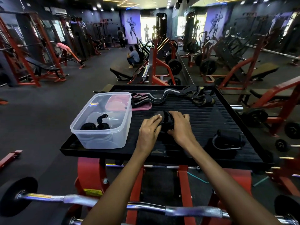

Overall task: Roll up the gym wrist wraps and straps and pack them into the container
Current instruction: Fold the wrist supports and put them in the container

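Note:
A black wrist wrap [164,119], partly rolled, lies in the middle of the black ribbed platform [211,114]. My left hand [150,129] and my right hand [180,125] both grip it, one on each side. The clear plastic container [103,137] stands at the platform's left and holds two black rolled wraps [95,125]. A long black strap with a grey stripe [155,97] lies unrolled along the far edge. A tangle of black straps [201,98] sits at the far right. Another black strap with a loop [225,140] lies at the near right.
A pink lid [142,107] lies behind the container under the long strap. A chrome curl bar [113,203] with weight plates crosses just below my arms. Red gym machines, benches and plates surround the platform; several people are far back.

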Demonstrator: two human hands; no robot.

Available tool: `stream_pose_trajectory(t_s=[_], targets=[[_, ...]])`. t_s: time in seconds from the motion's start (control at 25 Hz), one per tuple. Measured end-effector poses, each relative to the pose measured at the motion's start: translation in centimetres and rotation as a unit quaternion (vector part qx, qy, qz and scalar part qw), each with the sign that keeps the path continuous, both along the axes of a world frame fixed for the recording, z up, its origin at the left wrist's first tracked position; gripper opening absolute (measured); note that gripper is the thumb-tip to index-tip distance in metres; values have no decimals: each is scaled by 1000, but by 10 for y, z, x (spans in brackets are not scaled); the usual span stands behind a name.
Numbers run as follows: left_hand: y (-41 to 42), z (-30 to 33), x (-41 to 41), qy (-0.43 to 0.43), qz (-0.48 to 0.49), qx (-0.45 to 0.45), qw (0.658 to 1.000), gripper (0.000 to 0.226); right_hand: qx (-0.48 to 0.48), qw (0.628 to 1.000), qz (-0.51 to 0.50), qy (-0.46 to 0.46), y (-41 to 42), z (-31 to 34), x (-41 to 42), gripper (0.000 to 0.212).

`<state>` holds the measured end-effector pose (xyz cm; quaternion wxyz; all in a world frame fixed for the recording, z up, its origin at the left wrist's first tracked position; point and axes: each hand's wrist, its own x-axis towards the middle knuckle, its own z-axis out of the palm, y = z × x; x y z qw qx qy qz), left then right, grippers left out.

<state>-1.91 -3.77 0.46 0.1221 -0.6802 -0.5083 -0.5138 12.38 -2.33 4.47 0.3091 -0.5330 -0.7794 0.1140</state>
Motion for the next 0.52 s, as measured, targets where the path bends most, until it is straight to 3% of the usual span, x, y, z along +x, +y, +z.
stream_pose_trajectory(t_s=[0.16,0.28,0.4,0.52], targets=[[4,-4,1,59,-23,-12,998,32,37,992,-25,-121,5,1,-3,58],[3,-3,3,24,-94,-115,989,26,46,980,0,-192,11,0,3,56],[6,-1,4,-152,-136,-220,954,19,74,970,70,-221,17,1,9,55],[10,-1,-1,-359,-162,-320,862,47,102,955,178,-215,23,6,13,56]])
